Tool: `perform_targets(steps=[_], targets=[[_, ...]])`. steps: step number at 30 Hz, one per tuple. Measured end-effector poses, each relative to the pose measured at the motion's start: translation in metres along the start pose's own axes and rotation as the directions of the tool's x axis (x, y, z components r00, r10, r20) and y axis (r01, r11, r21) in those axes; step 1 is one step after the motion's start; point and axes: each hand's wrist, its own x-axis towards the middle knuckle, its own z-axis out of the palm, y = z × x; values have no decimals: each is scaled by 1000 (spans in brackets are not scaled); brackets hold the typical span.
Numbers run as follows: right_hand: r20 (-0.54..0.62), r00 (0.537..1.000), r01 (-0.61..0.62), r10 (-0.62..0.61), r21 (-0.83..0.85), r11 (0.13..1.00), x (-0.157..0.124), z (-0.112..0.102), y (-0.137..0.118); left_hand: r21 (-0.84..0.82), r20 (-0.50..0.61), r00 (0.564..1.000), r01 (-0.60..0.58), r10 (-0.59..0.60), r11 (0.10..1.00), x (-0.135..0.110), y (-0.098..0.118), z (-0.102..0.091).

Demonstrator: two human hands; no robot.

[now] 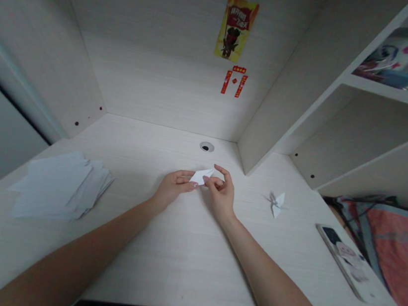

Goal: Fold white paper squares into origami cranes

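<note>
A small folded piece of white paper [202, 176] is held just above the pale wooden desk [159, 262], near its middle. My left hand [173, 187] pinches the paper's left side with closed fingers. My right hand [221, 194] pinches its right side, with the index finger stretched over the top edge. A finished white paper crane [277, 203] stands on the desk to the right of my right hand, apart from it.
A loose stack of white paper sheets [60, 187] lies at the left of the desk. A phone [351, 262] lies near the right edge. A cable hole [207, 147] sits at the back. Shelves [377, 120] rise at the right, and stickers [236, 28] are on the back wall.
</note>
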Motion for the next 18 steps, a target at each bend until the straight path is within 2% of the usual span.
perform_targets(steps=[5,18], targets=[[-26,999,-22,22,23,999,2,-2,4,-1,62,998,-33,33,999,0,-3,-4],[26,999,-23,22,33,999,4,-4,7,-42,-2,1000,-2,2,999,-3,0,0]])
